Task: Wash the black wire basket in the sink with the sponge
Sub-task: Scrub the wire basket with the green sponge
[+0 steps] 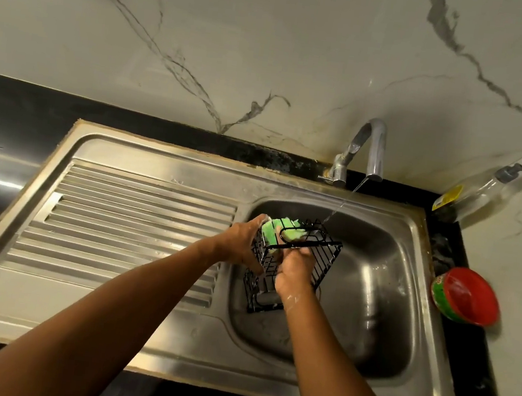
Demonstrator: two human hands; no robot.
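Steel sink (127,309) in black counter (19,95), marble wall (271,51) behind; drainboard (136,215) left, tap (371,145) trickling into right basin. Black wire basket (321,261) tilted over basin. Your left hand (241,243) clasps green sponge (287,224) against basket's far-left side; your right hand (293,274) grips its rim wire.

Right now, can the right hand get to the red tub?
Probably yes, once it drops the sponge: nothing stands between the right hand and the red tub beside the sink.
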